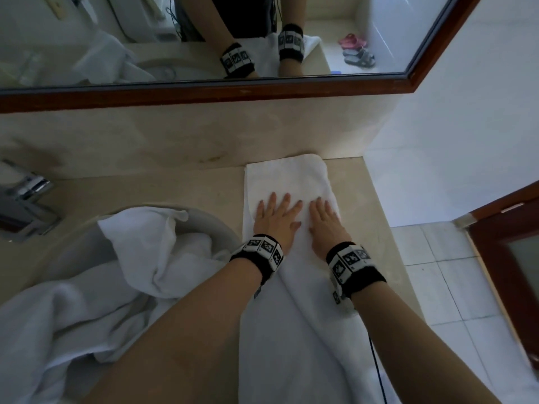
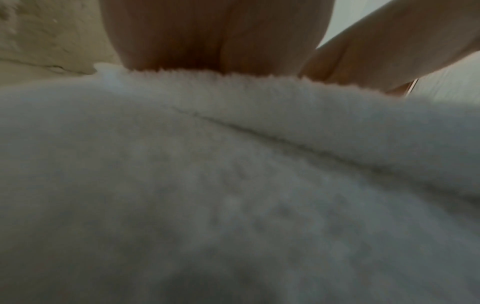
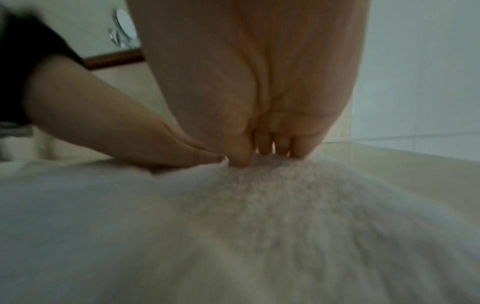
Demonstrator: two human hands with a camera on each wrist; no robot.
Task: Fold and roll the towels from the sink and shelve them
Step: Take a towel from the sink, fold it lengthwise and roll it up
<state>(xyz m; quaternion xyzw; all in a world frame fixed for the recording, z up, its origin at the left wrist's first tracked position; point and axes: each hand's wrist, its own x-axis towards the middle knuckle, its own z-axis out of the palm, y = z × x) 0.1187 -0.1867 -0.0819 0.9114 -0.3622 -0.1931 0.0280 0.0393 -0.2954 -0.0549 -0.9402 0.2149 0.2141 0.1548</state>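
Note:
A long white towel (image 1: 291, 176) lies folded into a strip on the beige counter (image 1: 189, 191), running from the backsplash toward me and over the near edge. My left hand (image 1: 277, 217) and right hand (image 1: 325, 220) lie flat on it side by side, fingers straight and pointing away from me. In the left wrist view the towel's pile (image 2: 233, 185) fills the frame below my palm (image 2: 215, 35). In the right wrist view my right palm (image 3: 259, 72) presses on the towel (image 3: 233, 226), with the left hand (image 3: 109, 123) beside it.
More white towels (image 1: 140, 252) are heaped in and over the sink (image 1: 215, 225) at the left. A chrome tap (image 1: 26, 196) stands at the far left. A wood-framed mirror (image 1: 204, 39) runs above the backsplash. The counter ends at the right over a tiled floor (image 1: 455, 281).

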